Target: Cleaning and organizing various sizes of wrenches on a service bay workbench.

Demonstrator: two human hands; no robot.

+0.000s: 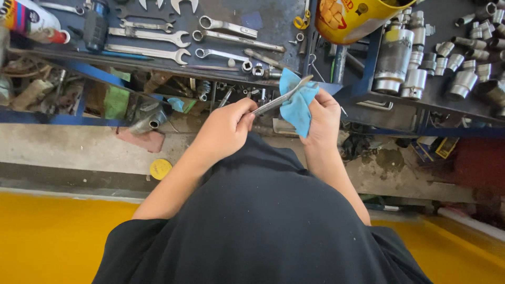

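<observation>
Down past our black shirt (263,221) we've got the yellow floor (47,236) on both sides, then a grimy concrete ledge (79,144) with a little round yellow cap (160,169) sitting on it. Beyond that is the dark tool bench (273,21). Near its far edge, right of the middle, stands a big yellow can (350,18), and the right end is crowded with chrome sockets (421,63), big ones at the near edge. Across the left half lie a bunch of combination wrenches (150,37), with a white spray can (31,21) in the far-left corner.

Just off the bench's near edge, about mid-bench, we're holding the work. Our right hand (322,118) is wrapped shut around a blue rag (297,105), fingers curled tight into the cloth. Our left hand (226,126) pinches the near end of a slim metal wrench (279,99) between thumb and fingertips, closed firmly on it. The wrench tilts up toward the bench, its far end lying against the rag.
</observation>
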